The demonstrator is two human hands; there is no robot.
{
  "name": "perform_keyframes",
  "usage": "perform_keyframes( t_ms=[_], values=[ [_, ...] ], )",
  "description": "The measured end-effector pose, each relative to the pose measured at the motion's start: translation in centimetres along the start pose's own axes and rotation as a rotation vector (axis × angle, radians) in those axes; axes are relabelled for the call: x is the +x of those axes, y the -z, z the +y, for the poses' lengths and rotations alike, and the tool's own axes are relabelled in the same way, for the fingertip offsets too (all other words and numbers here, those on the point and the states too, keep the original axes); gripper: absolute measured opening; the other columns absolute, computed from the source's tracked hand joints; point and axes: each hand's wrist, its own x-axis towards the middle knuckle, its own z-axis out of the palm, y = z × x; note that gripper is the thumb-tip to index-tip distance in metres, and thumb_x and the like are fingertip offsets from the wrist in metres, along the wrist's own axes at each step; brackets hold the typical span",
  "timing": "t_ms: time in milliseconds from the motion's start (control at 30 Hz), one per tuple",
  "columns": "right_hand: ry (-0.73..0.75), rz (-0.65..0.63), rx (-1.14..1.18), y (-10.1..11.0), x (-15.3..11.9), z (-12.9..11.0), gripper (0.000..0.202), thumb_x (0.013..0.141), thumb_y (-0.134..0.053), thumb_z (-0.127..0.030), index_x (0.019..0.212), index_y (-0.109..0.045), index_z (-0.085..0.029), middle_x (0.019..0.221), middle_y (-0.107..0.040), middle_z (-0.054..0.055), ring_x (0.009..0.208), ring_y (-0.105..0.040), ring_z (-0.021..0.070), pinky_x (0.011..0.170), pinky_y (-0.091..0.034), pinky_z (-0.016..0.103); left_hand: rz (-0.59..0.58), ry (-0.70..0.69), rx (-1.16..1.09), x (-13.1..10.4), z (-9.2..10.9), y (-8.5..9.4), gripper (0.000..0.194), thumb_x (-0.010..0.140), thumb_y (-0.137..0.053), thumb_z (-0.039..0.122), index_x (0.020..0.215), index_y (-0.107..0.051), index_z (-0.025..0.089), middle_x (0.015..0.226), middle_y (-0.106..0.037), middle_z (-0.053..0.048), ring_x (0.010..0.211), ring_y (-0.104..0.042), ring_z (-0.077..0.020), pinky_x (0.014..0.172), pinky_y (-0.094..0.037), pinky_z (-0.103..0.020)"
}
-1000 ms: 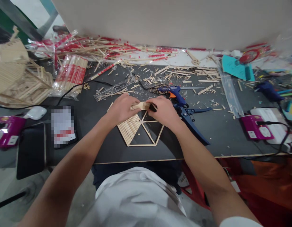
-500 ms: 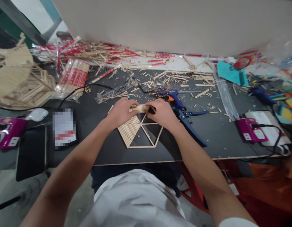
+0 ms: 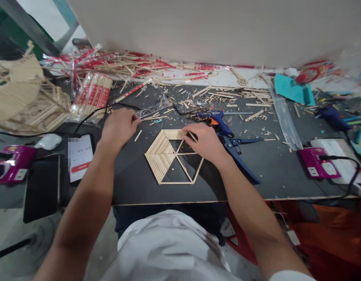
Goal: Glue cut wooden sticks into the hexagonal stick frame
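A hexagonal frame of thin wooden sticks lies flat on the dark table. Rows of sticks fill its left sections and part of the top one; spokes divide the remaining sections. My right hand rests at the frame's upper right, thumb and forefinger bent around its top edge; whether a loose stick is pinched there cannot be made out. Away from the frame, my left hand is closed near the loose sticks at the upper left, its fingertips together. Anything between those fingertips is too small to tell.
A blue glue gun and blue cutters lie right of the frame. Phones, a magenta power socket and packaged sticks are at left. Stick scraps cover the back; another magenta socket stands right.
My left hand has left the frame's top and moved left and up to the loose sticks. My right hand stays at the frame's upper right. The phone screen now shows more plainly.
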Motion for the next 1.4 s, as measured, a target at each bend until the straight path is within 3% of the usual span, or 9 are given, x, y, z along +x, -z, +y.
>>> perform_keyframes(
  t_ms=[133, 233, 400, 533, 633, 833, 967, 1133, 1400],
  values=[
    [-0.001, 0.01, -0.017, -0.1, 0.1, 0.3, 0.018, 0.095, -0.063, -0.022, 0.107, -0.076, -0.019, 0.111, -0.078, 0.01, 0.107, -0.069, 0.0281, 0.1, -0.052, 0.047, -0.268, 0.017, -0.012, 0.0, -0.4, 0.1, 0.025, 0.085, -0.071, 0.043, 0.073, -0.071, 0.021, 0.072, -0.071, -0.007, 0.072, -0.065, -0.0264, 0.068, -0.048, -0.037],
    [-0.004, 0.043, -0.017, 0.0, 0.1, 0.4, 0.019, 0.096, -0.061, -0.023, 0.106, -0.076, -0.019, 0.11, -0.077, 0.011, 0.106, -0.069, 0.0282, 0.1, -0.052, 0.047, -0.386, -0.077, 0.058, -0.1, -0.8, -0.5, 0.022, 0.086, -0.066, 0.037, 0.07, -0.07, 0.022, 0.072, -0.073, -0.008, 0.069, -0.067, -0.0267, 0.065, -0.048, -0.034],
    [0.036, 0.093, 0.058, 0.0, 0.1, -0.4, 0.02, 0.098, -0.06, -0.027, 0.108, -0.076, -0.019, 0.107, -0.078, 0.01, 0.104, -0.07, 0.0263, 0.097, -0.054, 0.043, -0.235, -0.303, 0.036, -1.2, 1.7, -0.6, 0.03, 0.1, -0.046, 0.033, 0.1, -0.07, 0.016, 0.101, -0.074, -0.015, 0.091, -0.07, -0.0299, 0.081, -0.051, -0.037],
    [0.079, 0.019, 0.181, -0.5, 0.0, -1.5, 0.023, 0.1, -0.062, -0.034, 0.115, -0.075, -0.023, 0.108, -0.078, 0.007, 0.093, -0.07, 0.0212, 0.087, -0.055, 0.035, -0.22, -0.404, -0.034, -2.0, 5.3, -0.4, 0.025, 0.104, -0.043, 0.03, 0.109, -0.063, 0.015, 0.111, -0.069, -0.015, 0.097, -0.068, -0.0285, 0.079, -0.05, -0.035],
    [0.092, 0.001, 0.189, -1.0, -0.1, -1.7, 0.015, 0.099, -0.064, -0.03, 0.103, -0.077, -0.024, 0.099, -0.077, 0.005, 0.088, -0.069, 0.0198, 0.085, -0.052, 0.034, -0.225, -0.481, -0.046, -2.2, 6.7, -0.9, 0.023, 0.106, -0.041, 0.027, 0.109, -0.06, 0.016, 0.111, -0.067, -0.014, 0.096, -0.067, -0.0277, 0.073, -0.047, -0.035],
    [0.085, 0.023, 0.163, -1.2, 0.0, -1.3, 0.011, 0.098, -0.064, -0.025, 0.098, -0.074, -0.022, 0.093, -0.073, 0.005, 0.084, -0.064, 0.0195, 0.08, -0.048, 0.033, -0.193, -0.503, -0.078, -2.2, 6.8, -2.0, 0.02, 0.107, -0.044, 0.029, 0.109, -0.059, 0.015, 0.111, -0.065, -0.013, 0.095, -0.066, -0.0264, 0.07, -0.044, -0.033],
    [0.091, -0.01, 0.135, -1.3, 0.0, -0.8, 0.011, 0.099, -0.06, -0.022, 0.092, -0.069, -0.02, 0.091, -0.069, 0.006, 0.083, -0.062, 0.02, 0.078, -0.046, 0.033, -0.188, -0.515, -0.162, -1.6, 6.4, -2.4, 0.023, 0.105, -0.044, 0.029, 0.105, -0.062, 0.015, 0.104, -0.067, -0.011, 0.093, -0.065, -0.0248, 0.077, -0.047, -0.033],
    [0.045, -0.023, 0.148, -1.1, -0.2, -0.3, 0.008, 0.098, -0.061, -0.021, 0.091, -0.066, -0.02, 0.092, -0.068, 0.006, 0.082, -0.06, 0.0199, 0.076, -0.044, 0.033, -0.018, -0.417, -0.298, -0.5, 5.1, -2.6, 0.027, 0.103, -0.042, 0.027, 0.099, -0.065, 0.014, 0.099, -0.069, -0.01, 0.093, -0.063, -0.0231, 0.088, -0.049, -0.035],
    [0.015, -0.058, 0.138, -1.1, -0.2, -0.7, 0.008, 0.096, -0.062, -0.019, 0.09, -0.067, -0.019, 0.092, -0.067, 0.006, 0.079, -0.058, 0.0188, 0.074, -0.042, 0.032, -0.012, -0.396, -0.386, -0.3, 4.8, -3.6, 0.023, 0.097, -0.051, 0.026, 0.09, -0.068, 0.014, 0.082, -0.067, -0.005, 0.075, -0.058, -0.017, 0.077, -0.045, -0.03]
  ],
)
